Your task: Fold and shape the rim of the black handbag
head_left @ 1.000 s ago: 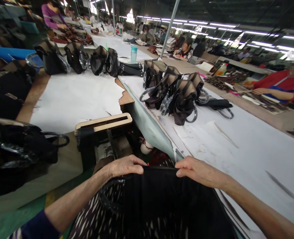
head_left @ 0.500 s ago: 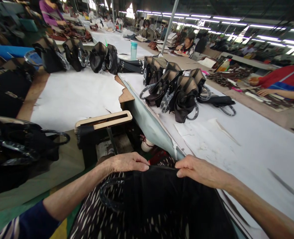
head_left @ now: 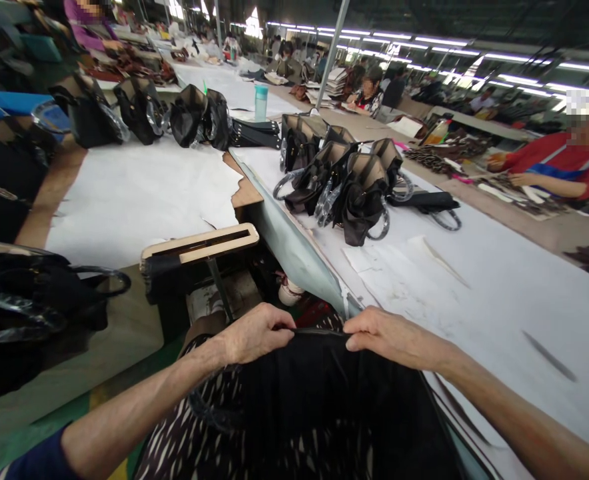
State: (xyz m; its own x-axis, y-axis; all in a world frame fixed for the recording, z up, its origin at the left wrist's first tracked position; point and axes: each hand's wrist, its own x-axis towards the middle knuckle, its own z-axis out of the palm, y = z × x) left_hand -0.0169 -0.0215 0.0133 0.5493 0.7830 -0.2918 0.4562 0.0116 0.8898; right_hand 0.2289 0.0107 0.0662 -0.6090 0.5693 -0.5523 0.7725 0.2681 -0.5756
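Head view: left hand point(head_left: 254, 333) and right hand point(head_left: 389, 337) pinching top edge of black bag point(head_left: 324, 400), near side of worktop point(head_left: 499, 293).

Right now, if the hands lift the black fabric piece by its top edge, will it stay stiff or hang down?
The black fabric piece probably hangs limp: it drapes in folds over the lap. It seems light, since the left hand and right hand merely pinch its edge.
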